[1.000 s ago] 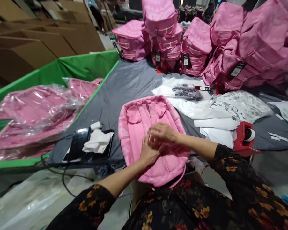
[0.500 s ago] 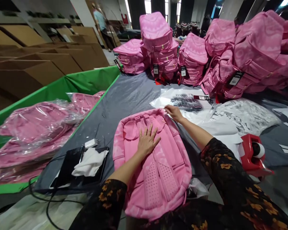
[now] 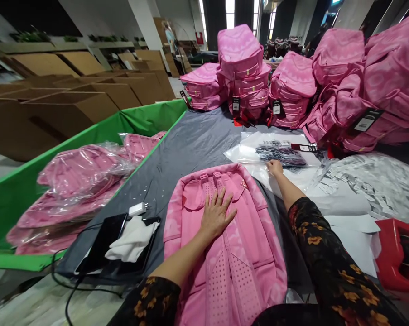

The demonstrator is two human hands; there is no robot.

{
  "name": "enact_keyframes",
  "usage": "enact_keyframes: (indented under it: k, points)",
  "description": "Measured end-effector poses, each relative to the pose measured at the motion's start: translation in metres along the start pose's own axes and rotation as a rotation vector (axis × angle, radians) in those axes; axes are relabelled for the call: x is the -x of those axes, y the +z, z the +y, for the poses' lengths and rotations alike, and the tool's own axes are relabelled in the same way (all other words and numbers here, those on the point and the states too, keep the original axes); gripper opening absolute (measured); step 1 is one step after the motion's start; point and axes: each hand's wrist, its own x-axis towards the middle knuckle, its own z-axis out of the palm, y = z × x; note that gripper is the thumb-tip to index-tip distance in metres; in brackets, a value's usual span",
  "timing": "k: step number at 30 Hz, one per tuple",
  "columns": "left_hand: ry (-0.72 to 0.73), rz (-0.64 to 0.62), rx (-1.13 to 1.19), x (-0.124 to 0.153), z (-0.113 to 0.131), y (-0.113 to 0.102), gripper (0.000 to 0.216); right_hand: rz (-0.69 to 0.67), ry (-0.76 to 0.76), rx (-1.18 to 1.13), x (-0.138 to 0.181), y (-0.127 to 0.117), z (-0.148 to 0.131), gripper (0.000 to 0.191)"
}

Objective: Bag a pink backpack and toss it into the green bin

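The counter (image 3: pixel 190 140) under its grey sheet carries everything, so work from the big things down. The backpack (image 3: pixel 224 244) lies flat, straps up, right in front of you near the counter's close edge; the pile of pink packs (image 3: pixel 292 86) stands well apart at the far side, and the bagged ones fill the green bin (image 3: pixel 17 194) at your left. Your left hand (image 3: pixel 217 216) rests open on the backpack, fingers spread over the upper straps, gripping nothing; press there evenly so the pack stays flat and square. Your right hand (image 3: pixel 275 167) reaches past the backpack's top right corner to the stack of clear bags (image 3: pixel 275 151); its fingertips touch the near edge, but I cannot tell whether they have pinched a sheet. I'd judge the care lies here: catch only the top bag by its edge, since the films look likely to cling, and lift it clear of the loose white slips (image 3: pixel 370 181) beside it.
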Motion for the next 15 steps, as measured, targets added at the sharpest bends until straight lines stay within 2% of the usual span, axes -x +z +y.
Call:
enact_keyframes:
  k: [4,7,9,12,14,15]
  points:
    - [0.001,0.014,0.027,-0.001,0.000,0.001,0.063,0.119,0.021,0.008,0.000,-0.035,-0.001,0.032]
    - [0.002,0.015,0.045,-0.002,0.001,0.002,0.062,0.156,-0.075,-0.003,0.009,-0.063,-0.021,0.024]
    - [0.000,0.012,0.063,-0.003,0.001,0.002,0.062,0.161,-0.253,-0.060,0.021,-0.083,-0.044,0.020]
    - [-0.003,0.037,0.143,-0.005,0.001,-0.004,0.060,0.115,-0.614,-0.269,0.056,-0.110,-0.080,0.028]
    - [0.001,0.106,0.307,-0.005,0.003,-0.013,0.055,0.060,-0.785,-0.391,0.091,-0.121,-0.097,0.036]
    - [-0.002,0.149,0.467,-0.004,0.006,-0.018,0.050,0.036,-0.840,-0.419,0.112,-0.124,-0.101,0.039]
